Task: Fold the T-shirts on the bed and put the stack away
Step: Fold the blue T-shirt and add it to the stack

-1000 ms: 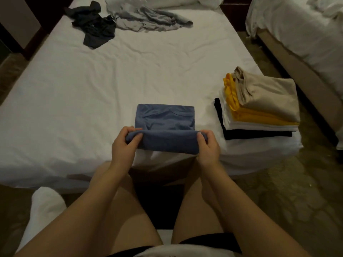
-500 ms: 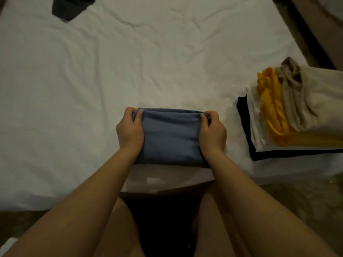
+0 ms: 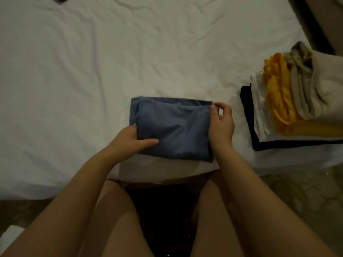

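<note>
Blue T-shirt (image 3: pixel 174 127) folded | left hand (image 3: pixel 130 140), right hand (image 3: pixel 222 125) gripping | stack (image 3: pixel 282 108) near

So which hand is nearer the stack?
Right. The right hand pinches the blue shirt at its right edge, on the side facing the stack but not touching it. The left hand grips the shirt's left edge, farther off.

From where I stand, the T-shirt (image 3: pixel 172 127) at the bed's edge is a plain dusty blue, no print showing. The bed sheet (image 3: pixel 74 71) is plain white. The stack (image 3: pixel 289 125) runs, top down, beige shirt (image 3: pixel 326 86), bright yellow shirt (image 3: pixel 276 101), white shirt (image 3: pixel 259 112), black shirt (image 3: pixel 246 108). The floor (image 3: pixel 297 197) looks mottled brown-green.
</note>
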